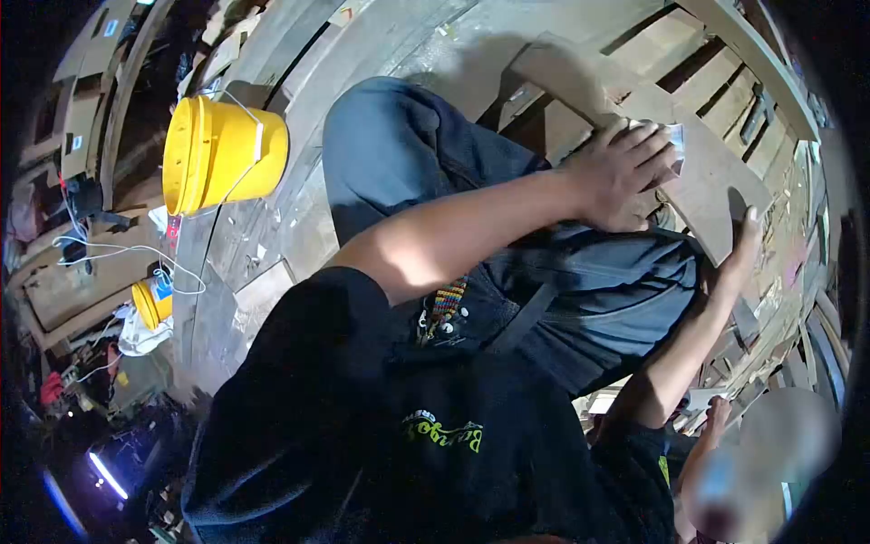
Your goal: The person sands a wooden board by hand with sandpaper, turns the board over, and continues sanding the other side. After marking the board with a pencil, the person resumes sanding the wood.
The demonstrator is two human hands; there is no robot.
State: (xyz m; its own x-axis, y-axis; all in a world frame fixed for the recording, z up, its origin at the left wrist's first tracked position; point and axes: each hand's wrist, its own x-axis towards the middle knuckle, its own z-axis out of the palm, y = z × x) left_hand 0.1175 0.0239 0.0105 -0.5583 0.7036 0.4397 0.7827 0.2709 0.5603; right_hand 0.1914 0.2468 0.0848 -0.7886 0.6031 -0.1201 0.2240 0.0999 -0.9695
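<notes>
A flat brown wooden board lies slanting across my lap and the slatted wood beyond it. My left hand rests over the board, its fingers curled over a small block-like thing with a pale, shiny side. Most of that thing is hidden under the palm, so its kind cannot be made out. At the board's near right edge, my right hand grips it, with the thumb along the edge and the other fingers hidden underneath.
Slatted wood lies ahead. A yellow bucket with a wire handle lies at left, near a smaller yellow container and a white cable. Another person's hand shows at lower right, and a lit tube at lower left.
</notes>
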